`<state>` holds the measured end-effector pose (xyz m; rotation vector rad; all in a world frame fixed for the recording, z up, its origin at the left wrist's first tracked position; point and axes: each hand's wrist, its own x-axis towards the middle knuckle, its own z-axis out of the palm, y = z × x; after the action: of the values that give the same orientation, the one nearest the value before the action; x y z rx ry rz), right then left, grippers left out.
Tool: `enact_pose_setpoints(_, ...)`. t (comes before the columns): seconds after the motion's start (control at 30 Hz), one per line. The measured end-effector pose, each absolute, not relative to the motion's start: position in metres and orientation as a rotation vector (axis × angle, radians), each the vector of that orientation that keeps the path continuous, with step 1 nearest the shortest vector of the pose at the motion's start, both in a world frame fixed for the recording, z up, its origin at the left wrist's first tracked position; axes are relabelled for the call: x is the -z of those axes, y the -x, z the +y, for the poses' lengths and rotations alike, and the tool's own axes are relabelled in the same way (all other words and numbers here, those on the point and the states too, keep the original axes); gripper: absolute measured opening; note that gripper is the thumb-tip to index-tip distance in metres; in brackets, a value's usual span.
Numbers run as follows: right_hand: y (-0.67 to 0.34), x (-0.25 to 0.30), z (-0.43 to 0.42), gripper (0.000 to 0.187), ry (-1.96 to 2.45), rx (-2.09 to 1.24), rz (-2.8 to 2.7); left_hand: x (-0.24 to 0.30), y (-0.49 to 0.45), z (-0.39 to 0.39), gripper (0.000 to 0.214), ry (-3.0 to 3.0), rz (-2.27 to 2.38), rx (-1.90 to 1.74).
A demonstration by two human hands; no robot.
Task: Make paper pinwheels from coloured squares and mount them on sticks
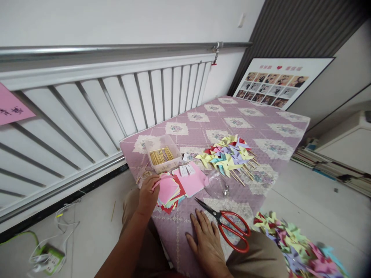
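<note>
My left hand (150,193) is closed at the corner of a stack of coloured paper squares (169,191), its fingers pinching the edge of a pink paper square (167,187) on top. My right hand (205,237) lies flat on the purple patterned tablecloth (181,241), fingers spread, holding nothing. Just right of it rest red-handled scissors (222,218), blades slightly apart. Behind the stack is a larger pink sheet (191,181) with small white cards (187,170) on it. A clear plastic box (165,168) holds several thin wooden sticks (162,155).
Finished paper pinwheels (230,154) are heaped on the table, with more pinwheels (295,239) low at the right. Small metal pieces (225,190) lie near the scissors. A white radiator (145,96) borders the table. A green power strip (50,259) and cables are on the floor.
</note>
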<state>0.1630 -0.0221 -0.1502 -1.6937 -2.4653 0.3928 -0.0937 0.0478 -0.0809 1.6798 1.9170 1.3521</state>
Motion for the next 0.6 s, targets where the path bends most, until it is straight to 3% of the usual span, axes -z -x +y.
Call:
enact_pose_setpoints(0.2,-0.171,0.146,-0.023,0.057,1.59,-0.506,-2.418,0.08,0.057,0.02,0.022,-1.897,1.761,-1.404)
enact_pose_setpoints(0.37,-0.186,0.132,-0.022,0.064,1.351,-1.001,-2.228,0.095,0.025,0.002,0.022,-2.118,1.493,-1.328)
enact_pose_setpoints(0.6,-0.177,0.107,-0.029,0.067,0.993,-1.794,-0.852,0.103,0.011,-0.012,0.026,-2.331,1.431,-1.139)
